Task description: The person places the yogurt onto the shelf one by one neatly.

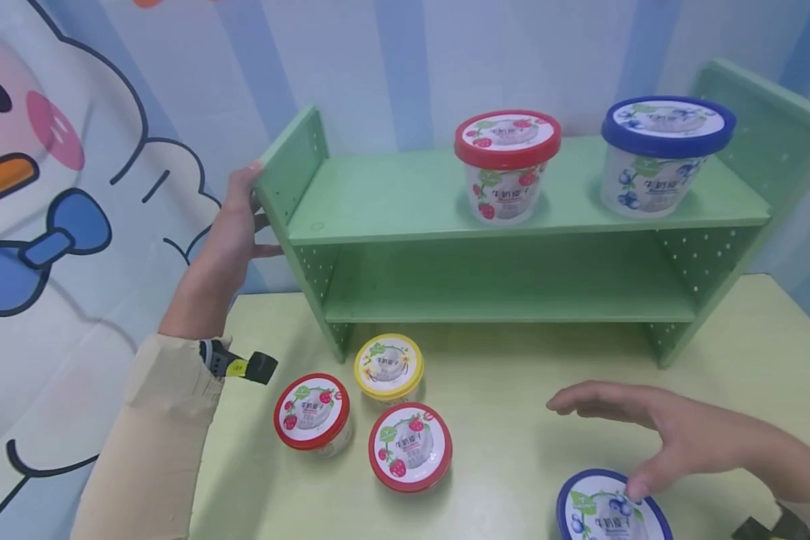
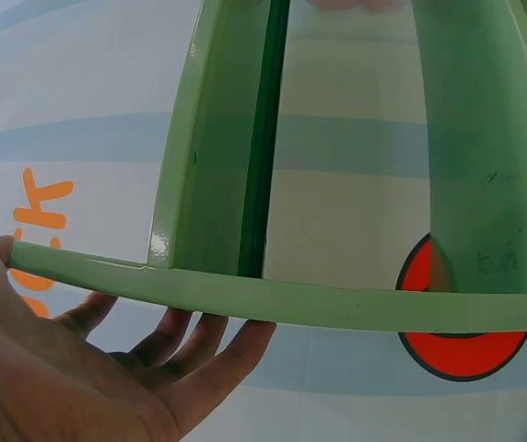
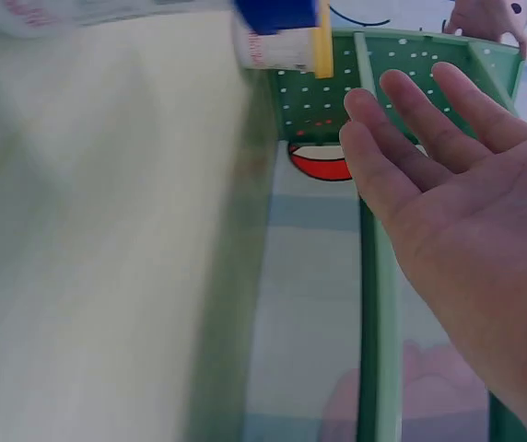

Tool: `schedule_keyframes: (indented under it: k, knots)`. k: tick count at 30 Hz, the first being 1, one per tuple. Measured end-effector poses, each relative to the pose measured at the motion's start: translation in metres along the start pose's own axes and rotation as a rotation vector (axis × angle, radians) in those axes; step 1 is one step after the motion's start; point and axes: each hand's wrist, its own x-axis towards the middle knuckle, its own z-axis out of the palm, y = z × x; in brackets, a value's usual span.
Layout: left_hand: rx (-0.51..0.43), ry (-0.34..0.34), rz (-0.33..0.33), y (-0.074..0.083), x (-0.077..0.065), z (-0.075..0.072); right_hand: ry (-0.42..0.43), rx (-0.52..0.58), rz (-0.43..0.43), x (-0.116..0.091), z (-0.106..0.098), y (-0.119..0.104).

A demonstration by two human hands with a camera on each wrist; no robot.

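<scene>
A striped wall [image 1: 403, 67] backs our bench [image 1: 499, 412], where a green shelf [image 1: 499, 277] stands. Our left grip [image 1: 238, 214] is clamped on the shelf's left side panel [image 1: 297, 176]; our right grip [image 1: 688, 431], thumb and fingers apart, is over a blue-lidded tub [image 1: 597, 516], right of three other tubs [image 1: 410, 448] on the bench.

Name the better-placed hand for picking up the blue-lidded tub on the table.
Right, I'd judge: the right hand holds nothing and is close to the blue-lidded tub, its thumb overlapping it in the head view. The left hand grips the green shelf, farther away.
</scene>
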Motion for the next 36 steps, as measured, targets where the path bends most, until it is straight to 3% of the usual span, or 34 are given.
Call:
schedule_keyframes:
  k: [11,20,25,27,36]
  knots:
    - [0.0,0.005,0.005,0.0,0.001,0.0,-0.06,0.088,0.032,-0.02,0.01,0.02]
    - [-0.007,0.011,0.019,-0.002,0.0,-0.001,-0.126,0.137,0.156,-0.03,0.013,0.023]
    - [-0.004,0.017,0.025,-0.001,0.001,-0.001,-0.15,0.162,0.303,-0.032,0.016,0.015]
    - [-0.006,0.014,0.024,-0.001,0.001,-0.001,-0.151,0.177,0.323,-0.034,0.018,0.015]
    - [-0.012,-0.003,0.021,-0.001,0.002,0.0,-0.16,0.174,0.308,-0.04,0.025,0.022]
